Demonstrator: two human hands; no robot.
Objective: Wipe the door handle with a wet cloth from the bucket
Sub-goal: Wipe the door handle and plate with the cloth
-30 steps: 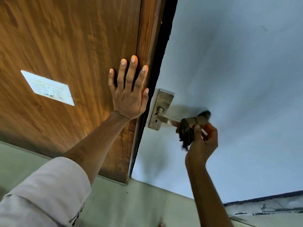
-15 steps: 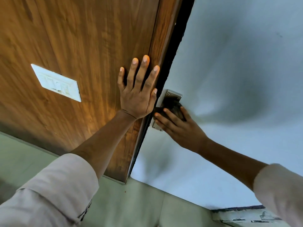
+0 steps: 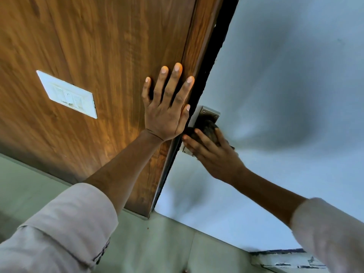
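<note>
The left hand lies flat on the brown wooden panel, with its fingers spread wide and nothing in it. A white switch plate sits on that panel, off to the left. The right hand presses a dark cloth onto the metal handle plate on the pale blue door. The cloth is under the fingers, bunched up, and pokes out above them. It covers the middle of the plate. Only the top and 1 bottom corner of the plate show. The handle bar itself is hidden.
</note>
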